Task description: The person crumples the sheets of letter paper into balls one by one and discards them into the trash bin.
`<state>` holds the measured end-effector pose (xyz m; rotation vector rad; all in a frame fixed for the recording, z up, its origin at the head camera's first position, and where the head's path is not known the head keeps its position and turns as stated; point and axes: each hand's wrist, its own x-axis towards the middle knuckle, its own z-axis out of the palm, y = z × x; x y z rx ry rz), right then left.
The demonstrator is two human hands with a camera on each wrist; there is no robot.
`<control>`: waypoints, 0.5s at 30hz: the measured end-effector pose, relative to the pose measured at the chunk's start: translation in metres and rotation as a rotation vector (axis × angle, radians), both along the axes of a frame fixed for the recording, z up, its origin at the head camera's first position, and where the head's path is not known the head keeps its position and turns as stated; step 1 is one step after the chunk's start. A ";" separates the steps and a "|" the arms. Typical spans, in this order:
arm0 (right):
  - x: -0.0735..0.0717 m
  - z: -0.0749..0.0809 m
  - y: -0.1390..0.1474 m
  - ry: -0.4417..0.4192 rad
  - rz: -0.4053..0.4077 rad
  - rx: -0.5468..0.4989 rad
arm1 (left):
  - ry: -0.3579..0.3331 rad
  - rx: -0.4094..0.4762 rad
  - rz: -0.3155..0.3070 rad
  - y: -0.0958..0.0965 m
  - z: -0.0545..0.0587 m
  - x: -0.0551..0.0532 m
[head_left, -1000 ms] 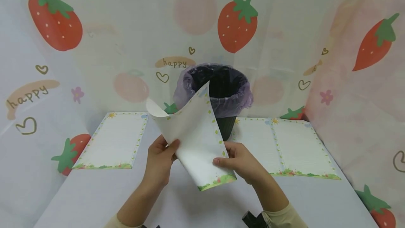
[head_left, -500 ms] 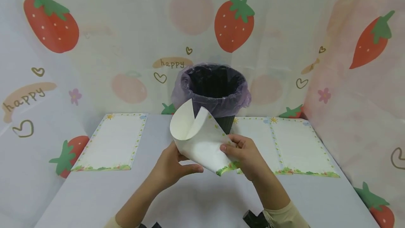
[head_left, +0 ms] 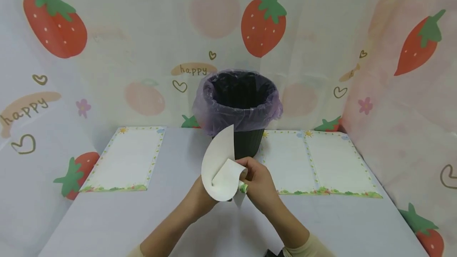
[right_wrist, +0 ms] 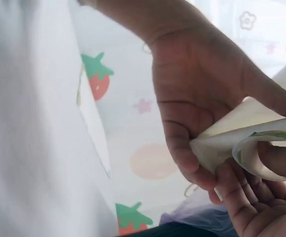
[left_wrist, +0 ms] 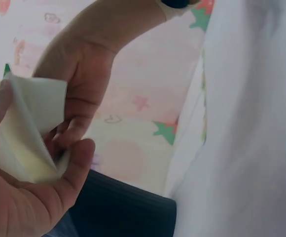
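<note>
Closer together than a moment ago, left hand (head_left: 200, 198) and right hand (head_left: 259, 185) curl the paper sheet (head_left: 216, 158) tighter.
Both grasp it above the surface (head_left: 107, 219), on the near side of the bin (head_left: 250, 142); the rolling looks only partway along.

Saw plain white over most of the curled sheet (head_left: 219, 171) in the grip, green at its printed edge. Saw sheer purple on the bag (head_left: 246, 117) and near-black on the bin (head_left: 251, 141) just beyond. Noted leafy green borders round white pages (head_left: 340, 163) to either side, red strawberries (head_left: 264, 29) on the pale backdrop (head_left: 153, 27) behind.
</note>
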<state>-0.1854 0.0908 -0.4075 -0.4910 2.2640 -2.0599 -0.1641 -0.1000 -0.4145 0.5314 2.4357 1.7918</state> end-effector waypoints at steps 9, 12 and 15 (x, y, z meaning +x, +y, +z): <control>-0.001 0.003 0.003 0.172 -0.079 0.169 | -0.237 0.303 -0.210 -0.003 -0.006 -0.010; -0.006 0.001 0.007 0.126 0.099 0.056 | -0.275 0.324 -0.274 -0.004 -0.008 -0.009; -0.009 -0.001 0.009 0.058 0.251 -0.069 | -0.307 0.359 -0.331 -0.006 -0.008 -0.009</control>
